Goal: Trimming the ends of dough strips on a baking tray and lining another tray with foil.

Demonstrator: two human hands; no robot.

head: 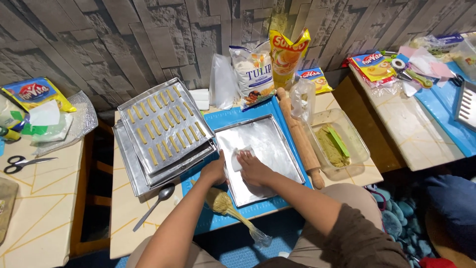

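My right hand [254,168] presses a small white piece of paper [237,160] flat onto an empty metal baking tray [275,144] lying on a blue mat [233,119]. At the tray's left edge, my left hand [214,171] grips the rim. To the left, a stack of metal trays [130,164] carries rows of pale dough sticks [163,126] on its top tray.
A spoon [154,204] and a piping bag of dough [233,213] lie near the table's front. A wooden rolling pin [300,136] and a clear box of dough [333,144] sit right. Flour and oil bags [267,62] stand behind. Scissors [25,163] rest on the left table.
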